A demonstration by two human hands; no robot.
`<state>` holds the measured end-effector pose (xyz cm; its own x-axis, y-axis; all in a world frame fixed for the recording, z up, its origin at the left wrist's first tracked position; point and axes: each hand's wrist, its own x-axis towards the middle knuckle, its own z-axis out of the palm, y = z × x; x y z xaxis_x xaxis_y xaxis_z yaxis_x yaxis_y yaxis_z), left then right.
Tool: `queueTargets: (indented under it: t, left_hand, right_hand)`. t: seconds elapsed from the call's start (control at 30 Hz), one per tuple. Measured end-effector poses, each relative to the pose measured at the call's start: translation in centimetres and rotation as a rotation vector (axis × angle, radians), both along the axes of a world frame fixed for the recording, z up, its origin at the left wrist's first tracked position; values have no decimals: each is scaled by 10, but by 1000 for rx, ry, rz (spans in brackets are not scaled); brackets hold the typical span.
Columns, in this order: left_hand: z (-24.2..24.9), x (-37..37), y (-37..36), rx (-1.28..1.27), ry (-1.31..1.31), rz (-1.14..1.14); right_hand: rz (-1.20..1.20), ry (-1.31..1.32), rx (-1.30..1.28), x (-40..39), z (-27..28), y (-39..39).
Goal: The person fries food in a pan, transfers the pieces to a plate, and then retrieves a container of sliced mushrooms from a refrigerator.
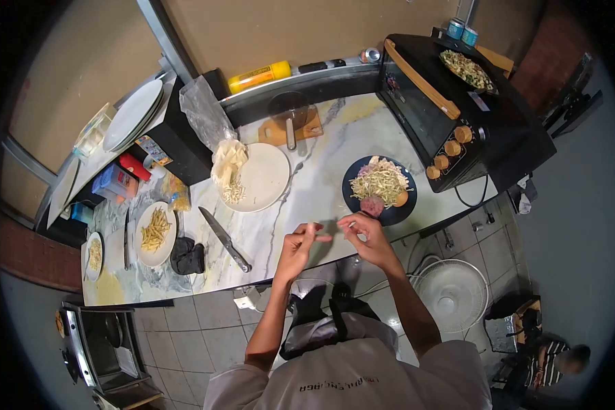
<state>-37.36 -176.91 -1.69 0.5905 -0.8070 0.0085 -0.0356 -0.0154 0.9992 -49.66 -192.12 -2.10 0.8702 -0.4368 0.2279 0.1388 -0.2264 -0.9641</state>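
Observation:
My left hand [298,250] is above the counter's front edge, its fingers apart and holding nothing. Facing it, my right hand [366,240] has its thumb and fingers parted, with nothing seen between them. It is beside the near rim of a dark blue plate [349,198]. Heaped there are pale shredded vegetables [376,181], a pinkish lump like minced meat [372,206] and a brownish egg [401,199]. A large kitchen knife [225,239] lies left of my left hand. Beyond it, a cream plate [266,179] carries shreds and a crumpled pale wrapping [229,162].
A black toaster oven [417,89] stands at right, with a dish of food [468,70] on top. Behind are a small pan [290,116] and a wooden board [311,130]. At left is a plate of yellowish strips [155,231]. A fan [451,297] and a person [543,362] are lower right.

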Motion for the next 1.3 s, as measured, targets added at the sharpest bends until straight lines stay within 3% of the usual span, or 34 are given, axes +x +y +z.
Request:
queueTargets:
  t: [0.27,0.33,0.47,0.53,0.73,0.83,0.93,1.07,1.17,1.23,1.27,1.3]
  left_hand:
    - [-6,-13,-4,-153,229,434]
    - [-4,-14,-4,-175,234,691]
    - [-4,-9,9,-90,160,728]
    - [-8,-9,8,-184,225,752]
    - [-6,-9,12,-67,191,618]
    - [-10,-11,18,52,173,198]
    - [-10,-17,16,77,276,104]
    - [-22,-18,13,5,286,61]
    - [-28,-17,7,8,136,116]
    - [-36,-17,4,20,129,112]
    - [-41,-16,2,29,117,118]
    - [-42,-16,0,51,132,70]
  right_hand:
    - [91,-3,146,0,4,-4]
    - [106,28,135,2,8,-5]
    - [118,14,185,7,9,-2]
    - [127,9,176,10,0,-1]
    - [118,3,249,9,-8,3]
    - [65,33,257,-2,-7,-5]
    - [-65,5,201,-21,-9,-32]
    - [-372,-49,47,-52,-23,-81]
    - [-513,-22,13,-67,-44,-104]
    - [-681,-9,-175,-70,-62,-111]
    - [-694,-4,-176,-72,-67,-113]
    - [-658,115,-17,-72,-68,-111]
